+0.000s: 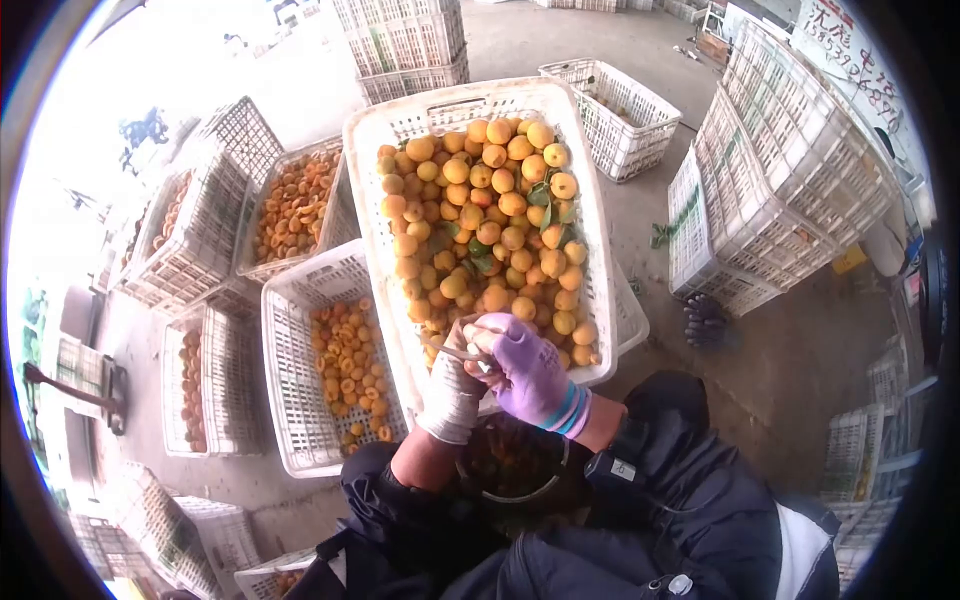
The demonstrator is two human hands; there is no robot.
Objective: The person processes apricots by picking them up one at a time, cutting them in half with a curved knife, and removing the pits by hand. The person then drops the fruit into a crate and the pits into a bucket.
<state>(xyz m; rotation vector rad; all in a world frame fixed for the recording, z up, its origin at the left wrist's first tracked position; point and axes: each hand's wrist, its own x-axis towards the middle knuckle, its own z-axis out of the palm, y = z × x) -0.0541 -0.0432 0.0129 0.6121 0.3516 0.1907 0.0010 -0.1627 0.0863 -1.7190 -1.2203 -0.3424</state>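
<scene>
Both my gloved hands meet over the near end of a white plastic crate (440, 106) full of whole yellow-orange apricots (480, 180) with some green leaves. My left hand (448, 392), in a white glove, has its fingers curled closed. Pressed against it, my right hand (532, 366) in a purple glove is closed too, thumb and fingers pinched together. A thin pale strip (458, 351) shows between the hands; what they grip is mostly hidden. Below them, between my legs, stands a dark bucket (500, 494) whose contents are too dim to tell.
To the left, a lower white crate (283, 400) holds split apricots (345, 350). Another crate of split apricots (298, 205) stands behind it. Stacked crates (770, 170) rise at the right, with a dark glove (705, 320) on the floor. More crates (405, 45) stand at the back.
</scene>
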